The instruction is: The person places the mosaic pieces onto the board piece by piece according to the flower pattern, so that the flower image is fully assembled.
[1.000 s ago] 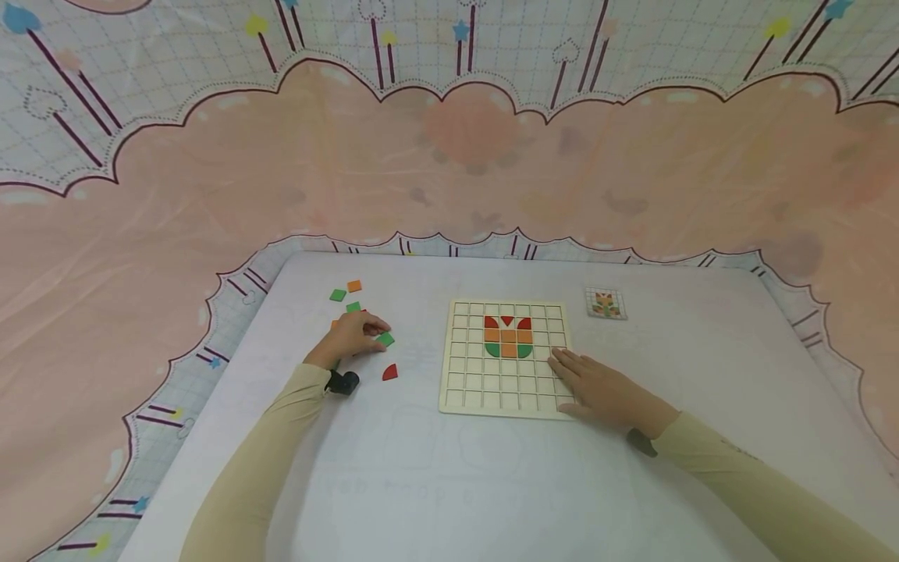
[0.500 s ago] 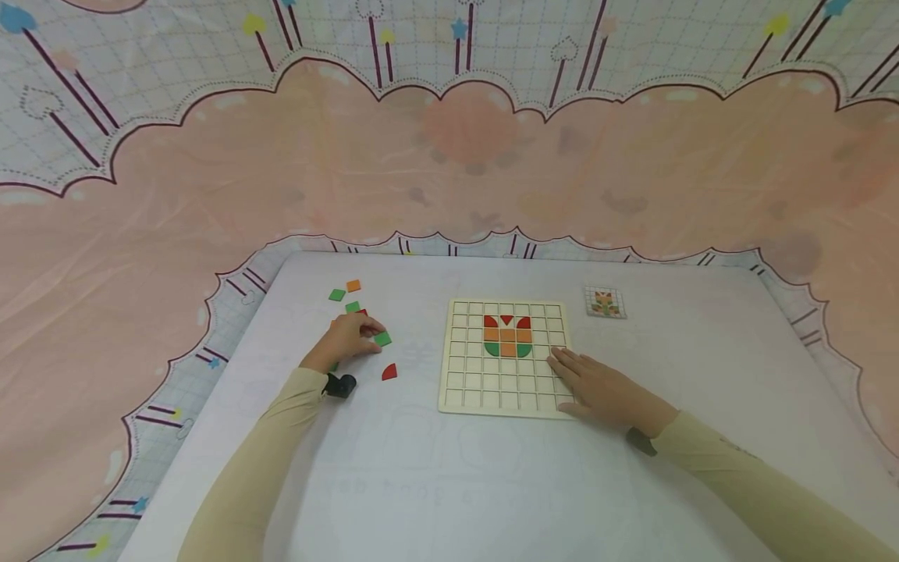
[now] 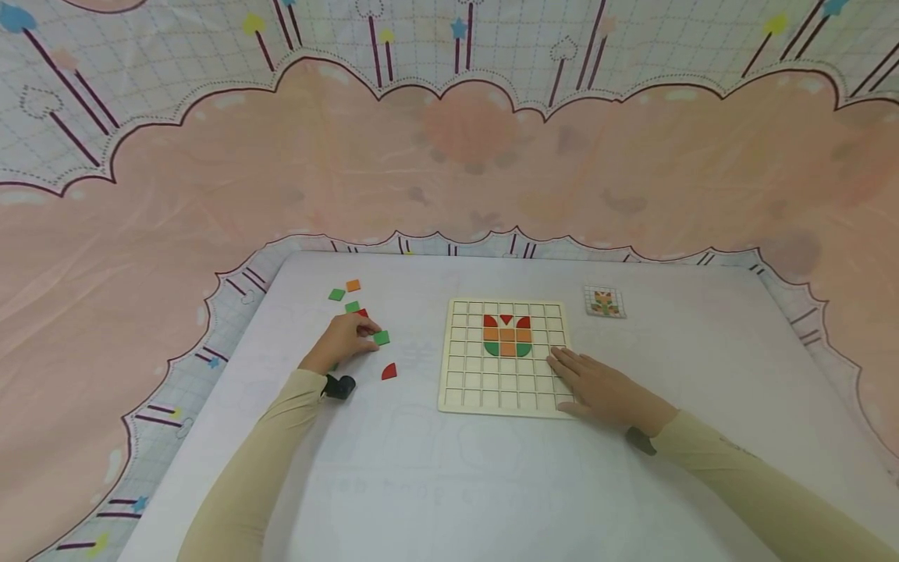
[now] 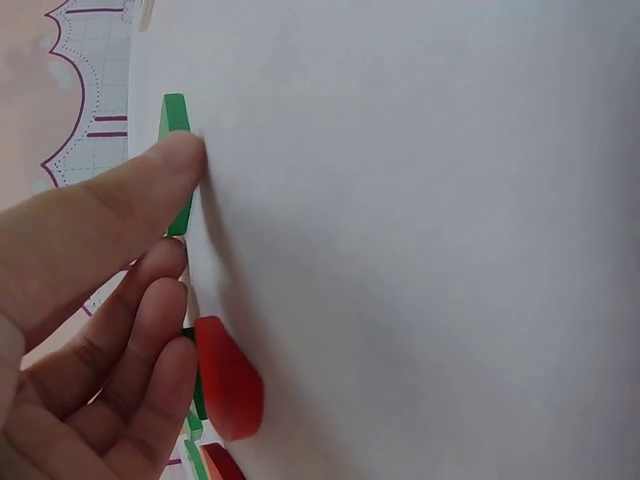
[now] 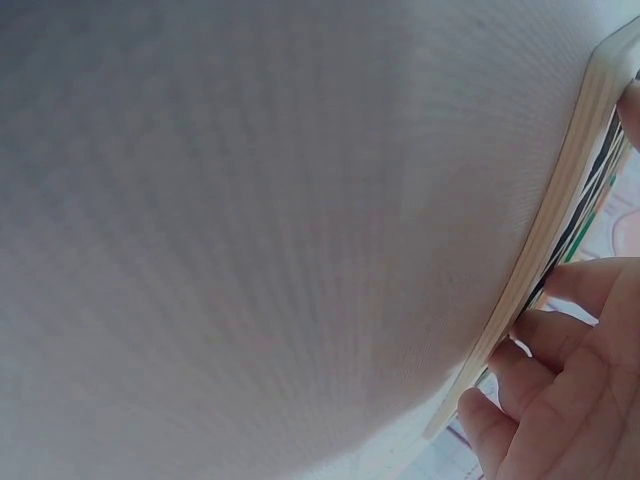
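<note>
To the left of the gridded board [image 3: 463,382], as seen from the head, a green tile [image 3: 381,337] is pinched at the fingertips of the left hand [image 3: 344,337], on the side turned toward the board. No clear long axis is shown by the tile, which looks roughly square. The board is set well apart from the pinch, to its right; its right edge is touched by the right hand [image 3: 602,388], laid with fingers extended, so the board is nearer to that hand. From the left wrist, the tile is shown nearly edge-on, crossed at its middle by the thumb; the opposing fingertip is hidden. From the right wrist, the fingers are seen placed along the board's wooden side, the thumb apart.
</note>
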`<action>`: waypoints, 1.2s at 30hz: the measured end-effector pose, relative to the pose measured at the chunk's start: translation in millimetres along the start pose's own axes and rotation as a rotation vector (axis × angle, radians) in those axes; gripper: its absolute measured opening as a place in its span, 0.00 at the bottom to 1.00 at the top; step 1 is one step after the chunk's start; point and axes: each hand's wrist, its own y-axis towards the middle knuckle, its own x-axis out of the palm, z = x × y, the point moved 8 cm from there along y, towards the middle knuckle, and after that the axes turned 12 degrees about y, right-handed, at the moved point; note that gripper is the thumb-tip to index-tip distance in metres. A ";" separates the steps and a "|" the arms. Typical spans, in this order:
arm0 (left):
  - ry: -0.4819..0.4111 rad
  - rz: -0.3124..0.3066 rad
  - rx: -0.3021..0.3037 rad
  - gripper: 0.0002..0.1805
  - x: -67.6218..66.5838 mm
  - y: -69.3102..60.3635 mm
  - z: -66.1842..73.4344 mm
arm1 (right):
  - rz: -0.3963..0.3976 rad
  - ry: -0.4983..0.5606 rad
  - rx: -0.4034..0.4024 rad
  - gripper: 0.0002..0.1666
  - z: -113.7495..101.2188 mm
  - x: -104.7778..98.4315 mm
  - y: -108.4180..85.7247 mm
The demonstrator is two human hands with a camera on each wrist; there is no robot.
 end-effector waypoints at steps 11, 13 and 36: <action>-0.008 0.023 0.008 0.15 -2.8 -1.3 11.0 | -0.009 0.002 0.020 0.45 0.5 -0.1 0.1; -0.016 0.028 0.028 0.15 -3.4 -0.4 19.7 | -0.015 0.004 0.027 0.45 1.4 0.7 0.3; -0.141 -0.044 0.239 0.14 57.1 16.3 169.1 | -0.007 0.008 0.000 0.45 0.5 -0.5 0.1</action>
